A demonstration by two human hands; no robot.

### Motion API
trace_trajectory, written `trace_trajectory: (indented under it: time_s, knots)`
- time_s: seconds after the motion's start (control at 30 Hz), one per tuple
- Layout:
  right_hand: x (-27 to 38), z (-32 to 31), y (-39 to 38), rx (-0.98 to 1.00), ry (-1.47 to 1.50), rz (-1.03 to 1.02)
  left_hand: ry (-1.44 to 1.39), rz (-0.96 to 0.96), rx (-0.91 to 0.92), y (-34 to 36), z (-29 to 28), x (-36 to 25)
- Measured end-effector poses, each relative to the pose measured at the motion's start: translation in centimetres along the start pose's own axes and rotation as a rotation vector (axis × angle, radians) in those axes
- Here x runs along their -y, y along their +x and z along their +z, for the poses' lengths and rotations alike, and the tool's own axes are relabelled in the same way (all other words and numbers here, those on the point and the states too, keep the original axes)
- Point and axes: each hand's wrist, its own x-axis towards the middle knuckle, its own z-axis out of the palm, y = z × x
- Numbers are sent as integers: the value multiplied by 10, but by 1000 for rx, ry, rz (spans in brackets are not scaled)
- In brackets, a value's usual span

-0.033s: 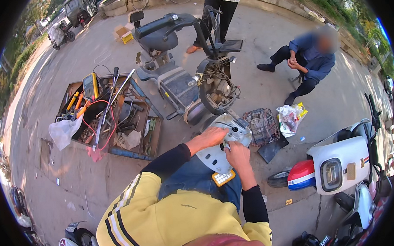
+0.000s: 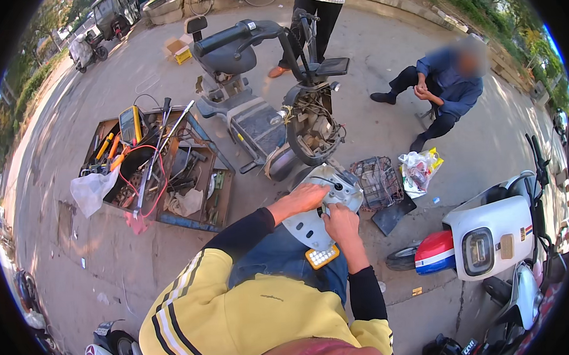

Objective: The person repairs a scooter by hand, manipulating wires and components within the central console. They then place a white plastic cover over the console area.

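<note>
A pale silver-grey curved panel (image 2: 313, 223), a yellow fabric sweatshirt (image 2: 265, 315) with black-and-white sleeve stripes, and over there a rounded fender (image 2: 434, 248) in red, white and blue

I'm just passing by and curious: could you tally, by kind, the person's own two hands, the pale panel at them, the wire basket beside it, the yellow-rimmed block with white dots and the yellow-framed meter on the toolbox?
Hands: 2, left hand and right hand
Pale panel: 1
Wire basket: 1
Yellow-rimmed block: 1
Yellow-framed meter: 1
Total: 6
</note>
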Motion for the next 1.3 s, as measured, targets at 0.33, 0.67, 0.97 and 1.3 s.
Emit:
trace_trajectory:
  time_s: [0.33, 0.67, 0.97, 1.3]
  knots:
    - [2, 37, 2, 38, -145, 35, 23, 23, 12, -2, 2, -4]
    - [10, 31, 8, -69, 110, 154, -33, 80, -89, -8, -18, -13]
    - [27, -7, 2, -253, 576, 51, -37, 256, -398, -24, -70, -17]
    - [19, -28, 14, -317, 459, 32, 145, 323, -469, -47, -96, -33]
